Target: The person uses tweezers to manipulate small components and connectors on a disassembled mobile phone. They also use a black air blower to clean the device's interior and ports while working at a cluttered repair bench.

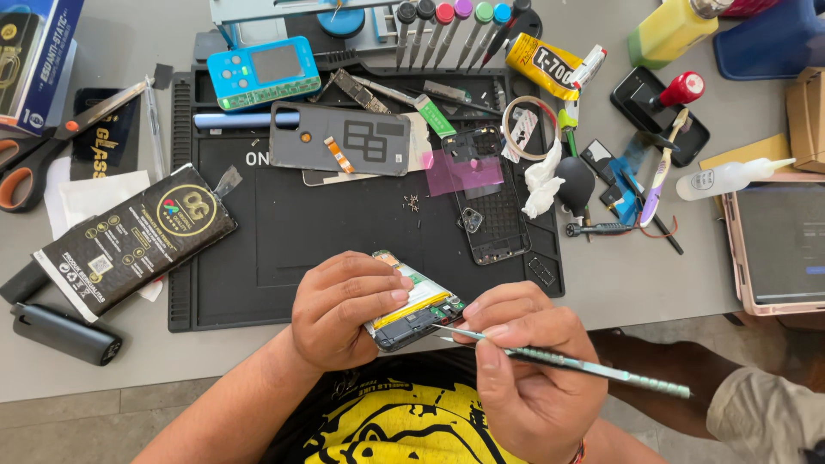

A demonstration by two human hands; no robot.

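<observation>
Mid-repair above the near edge of a black work mat: opened phone pinched in left hand, slim metal tool gripped pen-fashion in right hand, tip at the phone's lower boards; next, likely, steady, gentle prying.

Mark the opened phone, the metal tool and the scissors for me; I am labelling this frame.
opened phone (pixel 418 311), head view, on its exposed inner face.
metal tool (pixel 593 368), head view, on the shaft's middle.
scissors (pixel 34 167), head view, on the orange handle.

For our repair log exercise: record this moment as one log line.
left hand: holds opened phone | right hand: metal tool, tip at phone | below: black work mat
</observation>
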